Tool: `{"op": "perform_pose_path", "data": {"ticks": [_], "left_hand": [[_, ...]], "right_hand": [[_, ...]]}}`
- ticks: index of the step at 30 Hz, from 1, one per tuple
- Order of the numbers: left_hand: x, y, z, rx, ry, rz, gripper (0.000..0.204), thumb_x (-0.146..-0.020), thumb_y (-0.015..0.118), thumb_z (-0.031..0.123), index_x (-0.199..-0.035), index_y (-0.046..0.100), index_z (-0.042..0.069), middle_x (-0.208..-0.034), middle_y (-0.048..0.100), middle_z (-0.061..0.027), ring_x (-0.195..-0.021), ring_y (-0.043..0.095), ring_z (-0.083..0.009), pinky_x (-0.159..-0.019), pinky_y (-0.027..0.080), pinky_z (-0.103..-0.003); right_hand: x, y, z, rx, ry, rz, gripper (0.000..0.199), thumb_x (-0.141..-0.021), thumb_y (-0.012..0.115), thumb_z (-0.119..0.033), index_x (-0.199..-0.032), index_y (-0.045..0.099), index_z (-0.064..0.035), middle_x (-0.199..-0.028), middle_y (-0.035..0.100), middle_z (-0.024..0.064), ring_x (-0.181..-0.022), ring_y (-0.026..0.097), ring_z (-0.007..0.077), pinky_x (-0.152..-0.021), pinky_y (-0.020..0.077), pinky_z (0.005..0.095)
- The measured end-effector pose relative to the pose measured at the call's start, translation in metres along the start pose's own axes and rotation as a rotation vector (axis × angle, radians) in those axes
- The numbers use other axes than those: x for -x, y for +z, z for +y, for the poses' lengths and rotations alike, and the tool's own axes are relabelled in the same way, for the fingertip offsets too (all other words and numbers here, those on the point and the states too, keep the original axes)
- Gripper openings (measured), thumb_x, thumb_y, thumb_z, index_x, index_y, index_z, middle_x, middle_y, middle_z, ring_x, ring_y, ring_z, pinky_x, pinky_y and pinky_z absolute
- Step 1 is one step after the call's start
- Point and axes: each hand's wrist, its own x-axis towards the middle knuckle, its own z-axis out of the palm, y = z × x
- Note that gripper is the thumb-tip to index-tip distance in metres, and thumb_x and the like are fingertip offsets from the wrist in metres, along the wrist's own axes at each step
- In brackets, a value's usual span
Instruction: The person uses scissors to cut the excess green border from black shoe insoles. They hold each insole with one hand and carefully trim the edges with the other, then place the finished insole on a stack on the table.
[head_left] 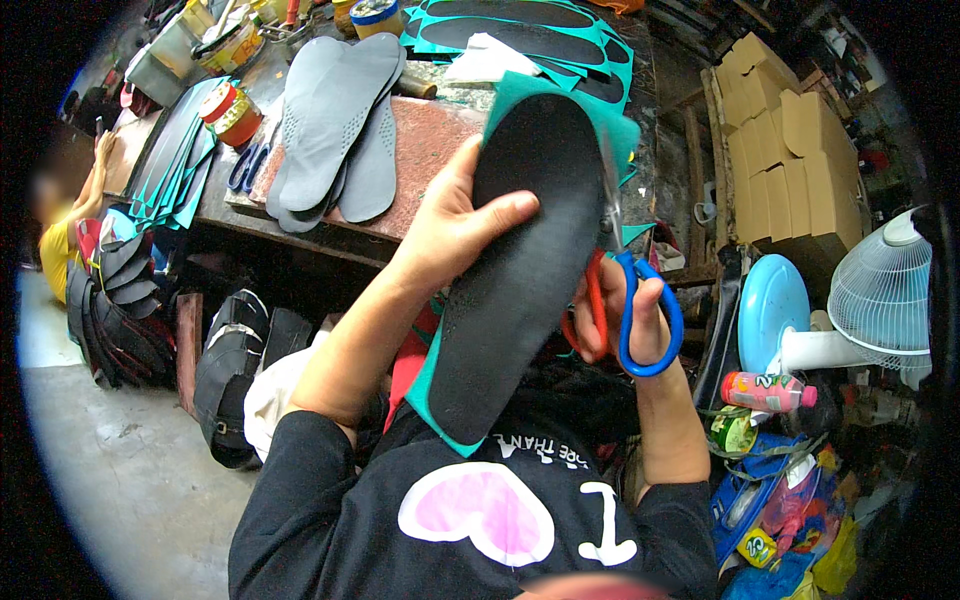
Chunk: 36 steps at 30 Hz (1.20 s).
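Note:
My left hand [452,222] grips a long black insole [520,270] backed with teal foam, thumb across its upper face, holding it upright in front of my chest. My right hand [628,312] is behind the insole's right edge, fingers through the red and blue handles of a pair of scissors [622,290]. The scissor blades run up along the teal margin near the insole's top right. Much of the right hand's fingers are hidden by the insole.
A worn workbench [430,130] ahead carries grey insoles [335,115], teal-backed insoles [540,30], cans [232,112] and blue-handled scissors [245,165]. Cardboard boxes [790,160] and a white fan [880,295] stand right. Black soles [120,300] and another person [65,220] are at left.

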Motion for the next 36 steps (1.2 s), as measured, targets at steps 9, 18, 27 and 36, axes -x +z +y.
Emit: {"op": "perform_pose_path", "data": {"ticks": [9,18,27,36], "left_hand": [[-0.005,-0.015,0.007,0.049,-0.151,-0.133,0.064,-0.08,0.073,0.014,-0.133,0.04,0.0,-0.118,0.056,-0.0087,-0.107,0.053,-0.0149,-0.094,0.043,-0.03],[0.001,-0.025,0.008,-0.061,-0.213,-0.262,0.078,-0.077,0.075,0.018,-0.139,0.033,-0.003,-0.13,0.048,-0.0109,-0.118,0.045,-0.0158,-0.103,0.034,-0.029],[0.003,-0.04,0.016,-0.121,-0.318,-0.344,0.071,-0.077,0.076,0.018,-0.134,0.04,-0.002,-0.12,0.055,-0.0081,-0.107,0.05,-0.0132,-0.096,0.039,-0.027],[-0.008,-0.074,0.02,-0.213,-0.492,-0.597,0.074,-0.075,0.076,0.015,-0.136,0.038,-0.003,-0.125,0.054,-0.0058,-0.113,0.049,-0.0126,-0.1,0.037,-0.029]], "right_hand": [[0.008,-0.019,-0.01,0.003,0.09,-0.093,0.092,-0.073,0.03,-0.086,-0.101,0.05,-0.0007,-0.053,0.047,-0.0002,-0.042,0.044,0.008,-0.04,0.0342,0.0189],[0.002,-0.012,-0.004,0.031,0.024,-0.041,0.091,-0.072,0.032,-0.086,-0.1,0.051,-0.002,-0.054,0.047,-0.0003,-0.043,0.042,0.0082,-0.043,0.0335,0.0194],[0.015,-0.023,-0.009,-0.007,0.108,-0.149,0.086,-0.075,0.035,-0.083,-0.099,0.052,-0.003,-0.051,0.045,-0.0012,-0.044,0.044,0.008,-0.045,0.0343,0.0194],[0.028,-0.041,-0.011,0.058,0.195,-0.175,0.084,-0.076,0.043,-0.08,-0.086,0.057,0.0012,-0.045,0.046,-0.0025,-0.034,0.04,0.0055,-0.034,0.029,0.0184]]}}
